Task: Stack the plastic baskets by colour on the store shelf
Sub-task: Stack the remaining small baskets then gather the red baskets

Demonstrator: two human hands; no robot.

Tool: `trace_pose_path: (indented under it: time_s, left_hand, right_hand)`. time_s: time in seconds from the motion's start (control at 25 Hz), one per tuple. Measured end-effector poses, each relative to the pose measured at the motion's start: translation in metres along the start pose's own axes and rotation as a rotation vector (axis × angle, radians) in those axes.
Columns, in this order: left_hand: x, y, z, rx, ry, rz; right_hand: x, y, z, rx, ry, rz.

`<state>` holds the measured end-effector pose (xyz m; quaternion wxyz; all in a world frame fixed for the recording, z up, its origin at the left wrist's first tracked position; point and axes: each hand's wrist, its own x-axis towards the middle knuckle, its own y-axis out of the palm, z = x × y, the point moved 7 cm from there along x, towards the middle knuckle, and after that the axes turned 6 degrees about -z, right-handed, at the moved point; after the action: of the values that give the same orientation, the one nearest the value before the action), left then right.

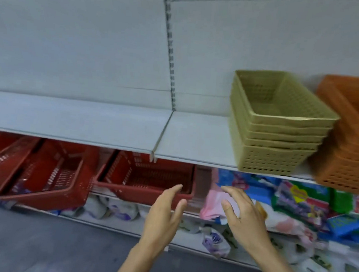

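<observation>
A stack of several olive-green baskets (276, 130) stands on the grey shelf (103, 120), and a stack of orange baskets (352, 148) stands right of it at the frame edge. On the lower shelf a red basket (148, 178) lies just beyond my hands, with more red baskets (38, 172) tilted to its left. My left hand (164, 215) is open, fingers apart, close to the red basket's near rim. Right of it, my right hand (243, 216) is also open, in front of pink packaging. Neither hand holds anything.
Colourful packets (310, 200) fill the lower shelf on the right. White wrapped packs (216, 238) sit on the bottom shelf. A slotted upright (171, 56) divides the grey back panel. Dark floor (39, 243) lies at the lower left.
</observation>
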<state>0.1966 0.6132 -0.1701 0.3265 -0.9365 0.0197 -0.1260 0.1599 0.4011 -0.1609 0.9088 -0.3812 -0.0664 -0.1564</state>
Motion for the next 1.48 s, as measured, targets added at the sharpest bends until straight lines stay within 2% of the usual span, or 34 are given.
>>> trace_pose_path:
  time_s: [0.16,0.32,0.52,0.68,0.84,0.96,1.12,1.24,1.32,1.48]
  left_hand:
    - [-0.01,-0.047,0.128,-0.134,-0.353,0.063]
    - [0.004,-0.074,0.23,-0.191,-0.662,0.069]
    - [0.032,-0.067,0.292,-0.372,-0.943,0.054]
    - [0.052,-0.055,0.308,-0.546,-0.986,-0.013]
    - [0.036,-0.04,0.32,-0.598,-1.012,-0.003]
    - [0.022,-0.035,0.319,-0.681,-1.032,-0.045]
    - [-0.013,-0.054,0.316,-0.78,-1.132,-0.308]
    - [-0.058,-0.08,0.322,-0.737,-1.209,-0.448]
    - [-0.085,-0.096,0.33,-0.725,-1.262,-0.44]
    - [-0.128,-0.125,0.343,-0.677,-1.336,-0.28]
  right_hand:
    - [-0.004,0.104,0.015,0.182,0.197,0.129]
    - [0.004,0.187,-0.012,0.305,0.546,0.141]
    - [0.018,0.258,-0.024,0.704,1.095,0.075]
    - [0.033,0.311,-0.032,1.02,1.395,-0.002]
    - [0.045,0.337,-0.037,1.117,1.467,-0.178]
    - [0.031,0.334,-0.041,1.125,1.478,-0.201]
    - [-0.016,0.305,-0.055,1.039,1.422,-0.163]
    - [-0.044,0.277,-0.054,0.983,1.345,-0.086]
    - [-0.056,0.266,-0.05,0.911,1.315,-0.024]
    - [-0.067,0.263,-0.035,0.792,1.264,0.077]
